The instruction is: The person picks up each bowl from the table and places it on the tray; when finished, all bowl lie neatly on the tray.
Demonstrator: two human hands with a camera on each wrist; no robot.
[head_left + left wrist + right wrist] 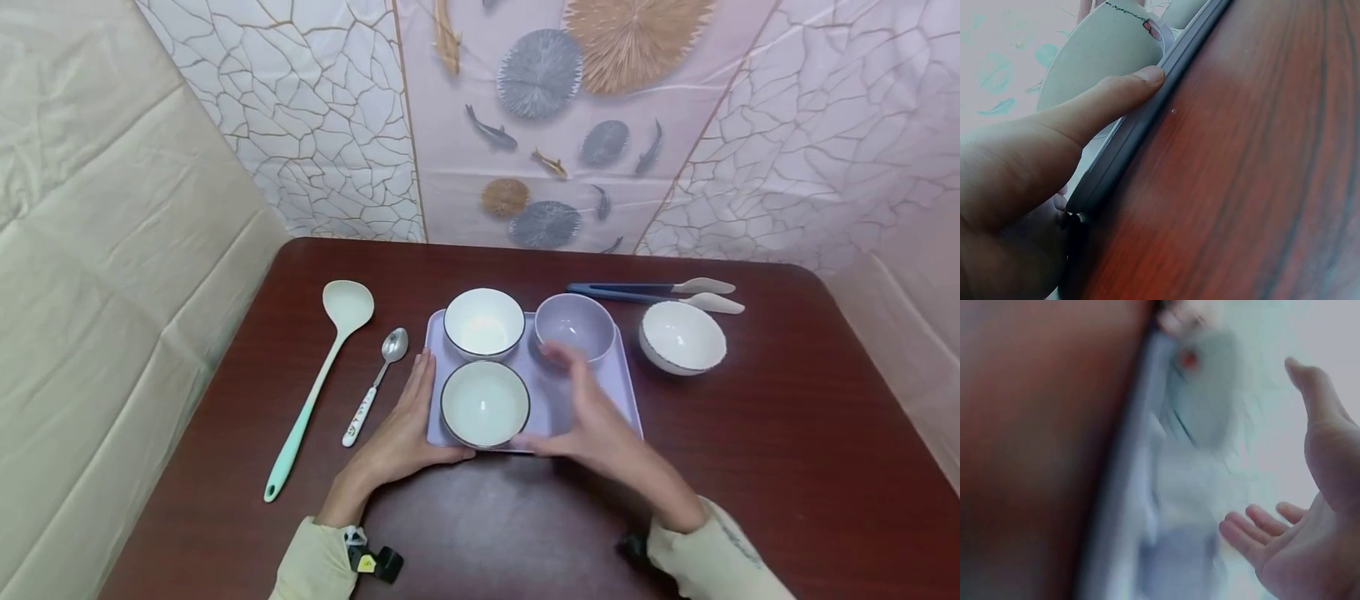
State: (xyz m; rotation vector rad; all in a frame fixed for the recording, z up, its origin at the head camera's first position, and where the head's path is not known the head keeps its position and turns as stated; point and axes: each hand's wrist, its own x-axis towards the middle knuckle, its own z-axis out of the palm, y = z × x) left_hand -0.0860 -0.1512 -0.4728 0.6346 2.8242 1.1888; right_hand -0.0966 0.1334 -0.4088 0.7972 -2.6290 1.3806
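A lilac tray (551,408) carries a white bowl with a dark rim (483,321), a second such bowl (485,404) in front of it and a lilac bowl (576,325) at the back right. My left hand (405,425) rests at the tray's front left corner, straight fingers along its left side. In the left wrist view its thumb (1116,100) lies on the tray's front rim. Fingers spread, my right hand (596,421) is over the tray's right part; its fingertips overlap the lilac bowl in the head view. The right wrist view shows nothing in its palm (1310,550).
Left of the tray lie a metal spoon with a patterned handle (375,387) and a long ladle with a mint handle (318,387). To the right stands another white bowl (682,337), with blue tongs (652,292) behind it. Everything is on a dark wooden table (772,467).
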